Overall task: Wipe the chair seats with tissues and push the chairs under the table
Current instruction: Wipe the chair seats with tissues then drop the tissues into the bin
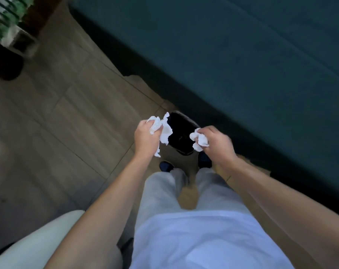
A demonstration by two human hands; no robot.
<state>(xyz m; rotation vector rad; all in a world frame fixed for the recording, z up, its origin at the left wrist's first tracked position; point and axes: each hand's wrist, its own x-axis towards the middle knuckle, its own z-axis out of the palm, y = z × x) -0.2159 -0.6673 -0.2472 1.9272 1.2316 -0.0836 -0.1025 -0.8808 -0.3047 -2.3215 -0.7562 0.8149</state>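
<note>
free: tiled floor (67, 113) open to the left | ahead: black bin (181, 133) just past both hands, mouth open | right: dark teal surface (242, 55) walls off that side (edge runs diagonally) | lower left: pale chair seat (38, 239) beside the left arm

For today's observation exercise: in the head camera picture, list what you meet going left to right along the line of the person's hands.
Tiled floor → left hand → larger crumpled tissue → black bin → smaller crumpled tissue → right hand → dark green sofa.
</note>
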